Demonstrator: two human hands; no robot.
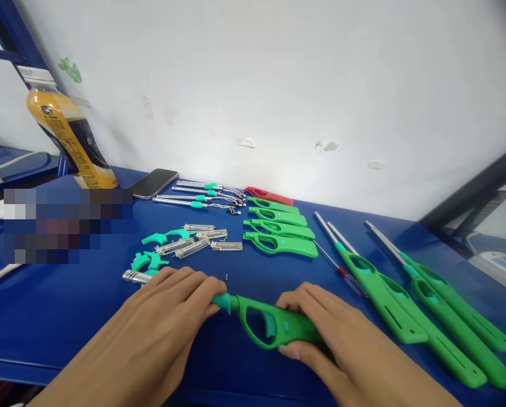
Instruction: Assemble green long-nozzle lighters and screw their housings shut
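6 o'clock on bench (pixel 100 299): 1 green lighter (pixel 283 315); left hand (pixel 172 308) wrapped round silver tube (pixel 134 276), right hand (pixel 320 316) gripping body. From lighter: 3 o'clock, 4 whole lighters (pixel 382 297); 11, 5 clear tanks (pixel 193 248); 12, 5 loose handles (pixel 297 245) (4 green, 1 red); 11, 4 wired tubes (pixel 178 202); 10, 1 bottle (pixel 72 135), contents unclear.

Head view, forward and down, above hands (pixel 170 316)
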